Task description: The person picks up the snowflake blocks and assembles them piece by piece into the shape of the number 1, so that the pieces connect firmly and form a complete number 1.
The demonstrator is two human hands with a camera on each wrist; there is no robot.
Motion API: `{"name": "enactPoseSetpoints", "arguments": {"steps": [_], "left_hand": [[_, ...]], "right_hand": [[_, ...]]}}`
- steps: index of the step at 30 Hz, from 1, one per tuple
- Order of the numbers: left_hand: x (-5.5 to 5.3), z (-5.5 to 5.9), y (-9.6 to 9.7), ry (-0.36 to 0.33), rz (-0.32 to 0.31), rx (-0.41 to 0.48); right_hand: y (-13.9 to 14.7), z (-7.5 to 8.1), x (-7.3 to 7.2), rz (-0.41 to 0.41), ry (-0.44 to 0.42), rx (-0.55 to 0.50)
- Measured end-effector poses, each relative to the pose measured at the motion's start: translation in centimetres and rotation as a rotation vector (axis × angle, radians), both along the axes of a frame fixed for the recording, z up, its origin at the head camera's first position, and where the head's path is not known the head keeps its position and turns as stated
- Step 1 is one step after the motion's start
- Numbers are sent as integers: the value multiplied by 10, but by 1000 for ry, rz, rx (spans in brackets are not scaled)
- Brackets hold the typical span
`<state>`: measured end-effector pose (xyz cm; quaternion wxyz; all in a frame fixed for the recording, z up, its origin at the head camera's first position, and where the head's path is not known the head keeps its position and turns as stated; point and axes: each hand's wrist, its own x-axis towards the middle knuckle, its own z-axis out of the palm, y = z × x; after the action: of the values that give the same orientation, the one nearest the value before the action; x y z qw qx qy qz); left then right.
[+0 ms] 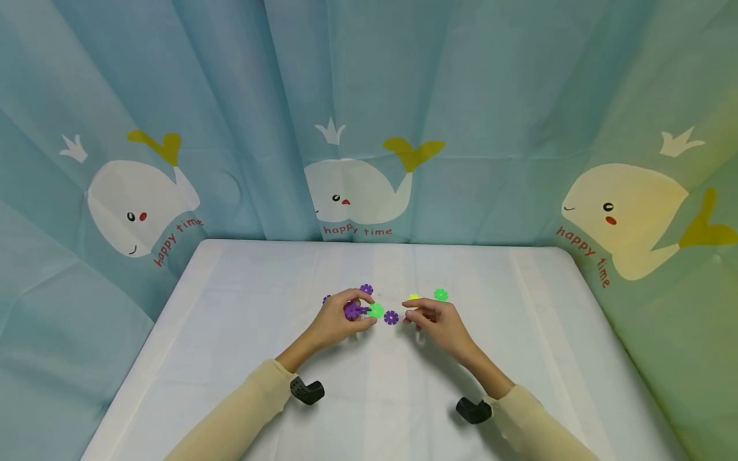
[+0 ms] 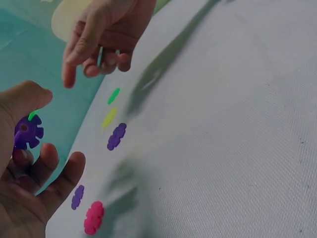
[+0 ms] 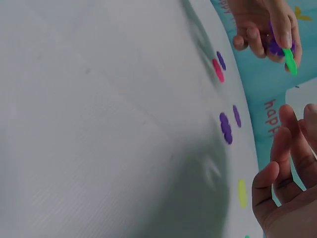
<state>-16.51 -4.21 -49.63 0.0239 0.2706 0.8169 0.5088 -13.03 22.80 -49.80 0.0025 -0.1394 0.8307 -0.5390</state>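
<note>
In the head view my left hand (image 1: 339,320) pinches a small cluster of notched plastic flower discs, the snowflake building kind. A purple disc (image 1: 352,311) is on the palm side, and a bright green disc (image 1: 376,310) sticks out past the fingertips. My right hand (image 1: 439,325) hovers to the right with loosely bent fingers and nothing between them. Between the two hands a loose purple disc (image 1: 391,317) lies on the table. From the right wrist view, the green disc (image 3: 290,61) stands edge-on at the left thumb tip.
Other loose discs lie on the white table (image 1: 380,397): purple (image 1: 366,289), yellow (image 1: 414,297) and green (image 1: 441,294) ones farther back. A pink disc (image 2: 93,217) shows below the left hand. A blue whale-print curtain (image 1: 490,96) surrounds the table's back and sides.
</note>
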Motion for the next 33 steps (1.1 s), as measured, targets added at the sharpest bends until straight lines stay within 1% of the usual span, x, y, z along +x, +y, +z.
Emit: {"name": "enactPoseSetpoints", "arguments": {"steps": [4, 9, 13, 17, 20, 24, 29, 33], "left_hand": [[1, 0, 0, -2, -16, -19], [1, 0, 1, -3, -29, -34], [0, -1, 1, -15, -39, -14], [0, -1, 0, -43, -37, 11], [0, -2, -1, -48, -36, 18], [-1, -3, -1, -45, -40, 13], [-2, -3, -2, -65, -41, 7], [-3, -4, -1, -63, -51, 3]], "right_hand": [[6, -3, 2, -17, -22, 16], [15, -3, 2, -44, -47, 41], [25, -1, -3, -72, -7, 86], [39, -1, -13, -133, 72, 207], [51, 0, -20, -163, 111, 289], [64, 3, -29, -143, 109, 362], [75, 4, -42, -65, 115, 471], [78, 2, -50, -1, 128, 517]]}}
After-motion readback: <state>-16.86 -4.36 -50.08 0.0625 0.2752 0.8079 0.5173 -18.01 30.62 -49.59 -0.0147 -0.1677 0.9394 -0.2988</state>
